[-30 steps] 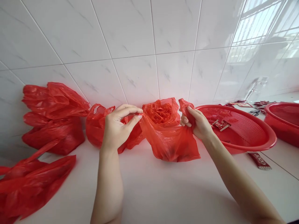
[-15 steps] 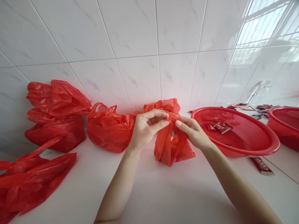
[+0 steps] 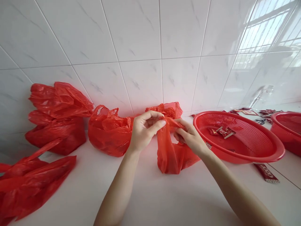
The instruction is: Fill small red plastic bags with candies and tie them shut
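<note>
A small red plastic bag [image 3: 172, 155] stands on the white counter [image 3: 164, 201] in front of me, its two handles drawn together above it. My left hand [image 3: 143, 131] pinches one handle between thumb and fingers. My right hand [image 3: 189, 136] is closed on the other handle right beside it, the two hands almost touching. More red plastic [image 3: 168, 110] bunches up behind my hands against the tiled wall.
Another filled red bag [image 3: 108, 131] sits just left of my hands, two more [image 3: 56, 119] are stacked further left, and flat red bags [image 3: 30, 185] lie at the left edge. A red mesh basket [image 3: 237, 135] with small red packets stands at the right, a second basket [image 3: 287, 125] beyond it.
My hands, spread apart holding the bag's mouth wide open, have come together over the bag. The bag's mouth has closed and its handles now cross between my fingers.
</note>
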`<state>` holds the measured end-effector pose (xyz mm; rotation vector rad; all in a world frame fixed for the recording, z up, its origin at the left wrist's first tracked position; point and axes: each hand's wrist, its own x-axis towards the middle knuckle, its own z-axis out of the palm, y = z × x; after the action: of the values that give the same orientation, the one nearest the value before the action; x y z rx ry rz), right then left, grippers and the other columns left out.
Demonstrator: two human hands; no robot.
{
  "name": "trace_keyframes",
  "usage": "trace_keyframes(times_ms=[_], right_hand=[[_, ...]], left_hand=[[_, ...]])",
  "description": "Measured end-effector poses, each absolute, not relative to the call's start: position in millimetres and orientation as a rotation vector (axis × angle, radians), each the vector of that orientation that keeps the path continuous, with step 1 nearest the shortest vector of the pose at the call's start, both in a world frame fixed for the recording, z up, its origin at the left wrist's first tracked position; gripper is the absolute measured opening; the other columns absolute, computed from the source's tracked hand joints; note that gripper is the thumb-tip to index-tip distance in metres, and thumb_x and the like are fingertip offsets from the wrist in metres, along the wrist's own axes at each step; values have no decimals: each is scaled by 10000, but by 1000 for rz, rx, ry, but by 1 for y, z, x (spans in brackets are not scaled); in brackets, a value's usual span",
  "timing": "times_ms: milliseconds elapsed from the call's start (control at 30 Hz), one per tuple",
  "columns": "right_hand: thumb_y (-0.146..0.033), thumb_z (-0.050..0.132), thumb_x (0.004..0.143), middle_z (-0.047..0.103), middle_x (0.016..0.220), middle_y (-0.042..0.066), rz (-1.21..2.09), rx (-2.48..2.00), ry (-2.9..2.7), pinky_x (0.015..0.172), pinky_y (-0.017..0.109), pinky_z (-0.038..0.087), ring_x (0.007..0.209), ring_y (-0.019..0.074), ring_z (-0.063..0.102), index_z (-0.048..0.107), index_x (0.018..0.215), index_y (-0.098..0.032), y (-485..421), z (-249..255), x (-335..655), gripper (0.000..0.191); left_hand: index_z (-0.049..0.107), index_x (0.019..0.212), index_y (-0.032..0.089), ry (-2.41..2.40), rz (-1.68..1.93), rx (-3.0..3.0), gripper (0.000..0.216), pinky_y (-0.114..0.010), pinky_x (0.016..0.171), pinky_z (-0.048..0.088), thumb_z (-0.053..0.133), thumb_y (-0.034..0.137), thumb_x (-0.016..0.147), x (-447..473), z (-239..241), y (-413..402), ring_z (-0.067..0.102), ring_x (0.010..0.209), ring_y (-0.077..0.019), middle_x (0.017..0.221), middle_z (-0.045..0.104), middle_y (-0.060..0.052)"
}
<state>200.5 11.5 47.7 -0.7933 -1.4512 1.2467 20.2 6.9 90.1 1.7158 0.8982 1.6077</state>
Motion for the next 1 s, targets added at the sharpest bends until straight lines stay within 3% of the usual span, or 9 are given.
trace_keyframes(times_ms=[133,233,367,500,667,900,1000], right_hand=[[-152,516,840,490,598,-51,1312,-728,-1659,490,224,311,544,94,401,583,810,-202,-1,55,201,88],[-253,582,886,461,599,-50,1409,-663,-1701,475,235,274,533,89,362,554,772,-199,-3,60,204,129],[-485,703,866,358,519,-79,1421,-684,-1649,445,240,222,471,68,283,457,635,-207,0,58,206,437],[-552,723,838,439,479,-59,1401,-750,-1553,442,242,248,445,69,345,457,581,-199,5,54,208,511],[-578,689,861,548,492,-16,1361,-800,-1494,455,243,304,446,73,404,514,552,-182,10,52,211,532],[-539,742,824,676,595,9,1432,-779,-1314,456,237,362,440,83,477,617,757,-181,11,55,211,386],[-516,769,798,701,660,13,1441,-751,-1274,468,240,405,445,87,518,637,801,-175,13,57,212,365]], left_hand=[[691,840,191,897,1539,1758,148,-247,531,537,755,321,810,29,87,3,612,543,-106,726,673,10],[684,875,191,854,1524,1762,152,-287,641,598,752,318,825,32,86,1,678,621,-136,798,712,-8],[704,972,197,784,1475,1868,167,-362,850,621,732,307,850,32,87,-2,736,897,-209,1016,748,-60],[705,1131,218,802,1479,1998,272,-410,1034,546,697,330,883,26,87,2,666,1162,-251,1218,710,-82],[735,1112,208,1065,1283,1977,317,-415,933,582,709,409,868,14,87,10,699,1065,-266,1135,748,-94],[759,985,227,980,1448,2069,169,-356,872,592,741,255,819,18,86,3,709,943,-216,1013,759,-50],[764,908,234,875,1363,2233,90,-345,841,588,718,221,831,20,87,0,702,848,-191,900,750,-29]])
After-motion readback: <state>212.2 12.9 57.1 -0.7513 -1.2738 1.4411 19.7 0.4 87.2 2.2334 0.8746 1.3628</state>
